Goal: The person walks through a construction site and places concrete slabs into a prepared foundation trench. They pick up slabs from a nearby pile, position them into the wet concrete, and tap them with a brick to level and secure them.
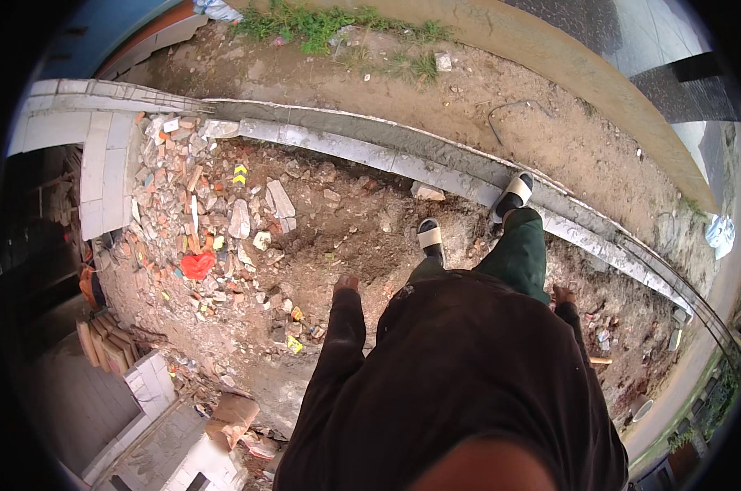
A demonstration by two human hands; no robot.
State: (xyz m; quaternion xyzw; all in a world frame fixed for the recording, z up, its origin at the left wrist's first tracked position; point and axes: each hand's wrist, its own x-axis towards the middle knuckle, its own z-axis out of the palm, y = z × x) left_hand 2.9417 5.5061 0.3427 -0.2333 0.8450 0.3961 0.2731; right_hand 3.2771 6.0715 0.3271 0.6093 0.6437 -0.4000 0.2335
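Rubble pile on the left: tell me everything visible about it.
The rubble pile is a loose heap of broken brick, pale concrete chunks and tile shards, reddish, grey and white. A crumpled red scrap and small yellow bits lie in it. It rests on bare dirt, banked against a white block wall and below a grey concrete curb. Neither hand touches it.

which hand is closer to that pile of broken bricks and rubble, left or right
Left, probably. The left hand hangs empty on the side where the rubble pile lies, while the right hand, also empty, hangs beside the grey concrete curb, away from the pile.
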